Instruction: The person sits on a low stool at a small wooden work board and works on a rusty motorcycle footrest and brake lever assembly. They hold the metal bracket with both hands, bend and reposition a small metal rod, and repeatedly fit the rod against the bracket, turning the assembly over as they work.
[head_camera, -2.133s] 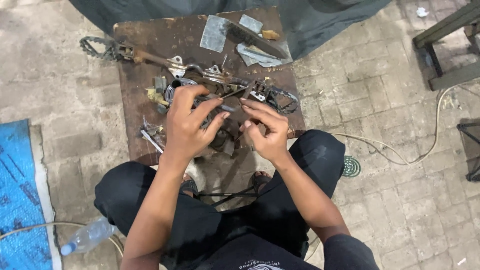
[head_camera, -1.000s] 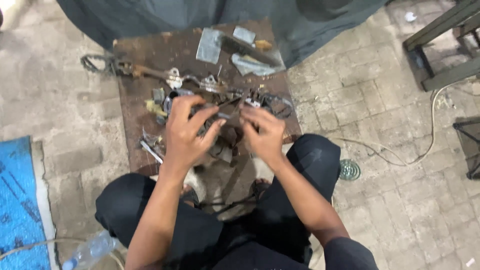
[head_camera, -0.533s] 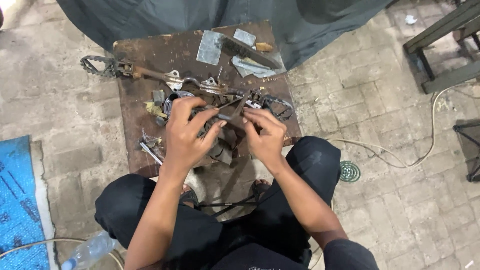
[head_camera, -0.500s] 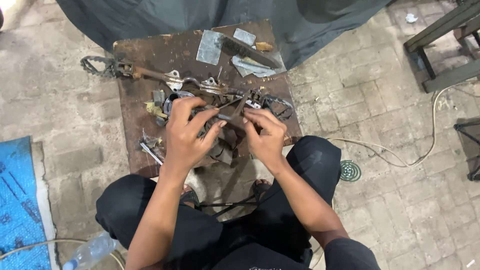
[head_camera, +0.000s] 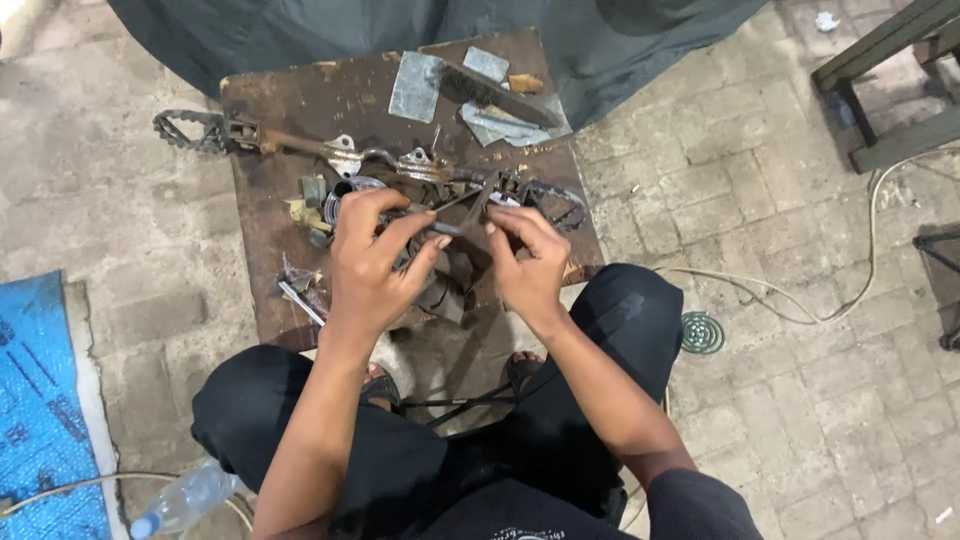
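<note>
Left hand and right hand are pinched on a thin dark metal rod — fitting step judged underway; a steady, aligned push is called for.

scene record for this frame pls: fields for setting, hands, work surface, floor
setting: person seated low on a paved floor, legs around a rusty metal plate
left hand: fingers curled on small dark metal parts over the plate
right hand: pinching the same parts from the other side
work surface: footpeg rod, flat metal scraps, loose bits
floor: blue mat, plastic bottle, white cable, round drain
</note>
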